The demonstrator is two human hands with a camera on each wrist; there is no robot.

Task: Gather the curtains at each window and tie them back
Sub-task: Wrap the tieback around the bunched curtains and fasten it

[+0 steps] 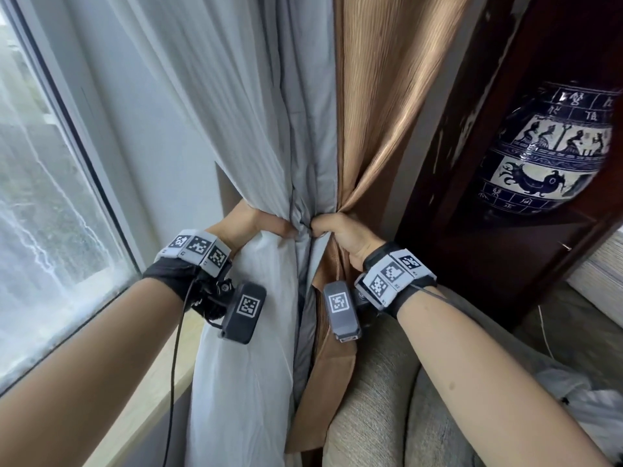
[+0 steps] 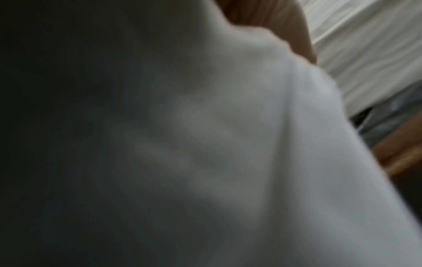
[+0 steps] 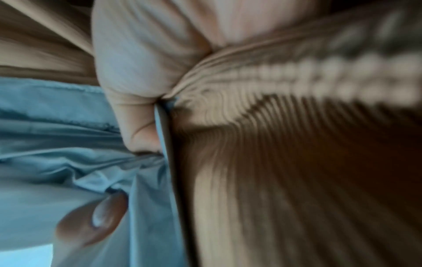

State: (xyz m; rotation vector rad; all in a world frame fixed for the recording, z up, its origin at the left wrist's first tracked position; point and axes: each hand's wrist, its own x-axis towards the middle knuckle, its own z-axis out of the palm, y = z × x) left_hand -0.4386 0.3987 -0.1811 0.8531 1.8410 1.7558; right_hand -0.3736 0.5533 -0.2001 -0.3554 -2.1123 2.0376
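Note:
Two curtain layers hang together beside the window: a pale grey curtain point(image 1: 256, 123) and a ribbed tan curtain point(image 1: 381, 106). Both are bunched to a narrow waist. My left hand point(image 1: 259, 227) grips the grey bundle from the left, thumb across the front. My right hand point(image 1: 340, 230) grips the tan fabric from the right, thumb pressed to the same waist. The left wrist view is filled by blurred grey curtain point(image 2: 228, 144). In the right wrist view my right hand point(image 3: 141, 75) clutches the tan curtain point(image 3: 274, 162) against the grey curtain point(image 3: 57, 144), with a left fingertip point(image 3: 100, 218) showing below. No tie-back is visible.
A window pane point(image 1: 43, 197) and pale sill point(image 1: 148, 382) lie to the left. A dark wooden cabinet point(image 1: 526, 251) with a blue-and-white patterned vase point(image 1: 546, 150) stands right of the curtains. A beige upholstered sofa point(image 1: 377, 399) sits below my right arm.

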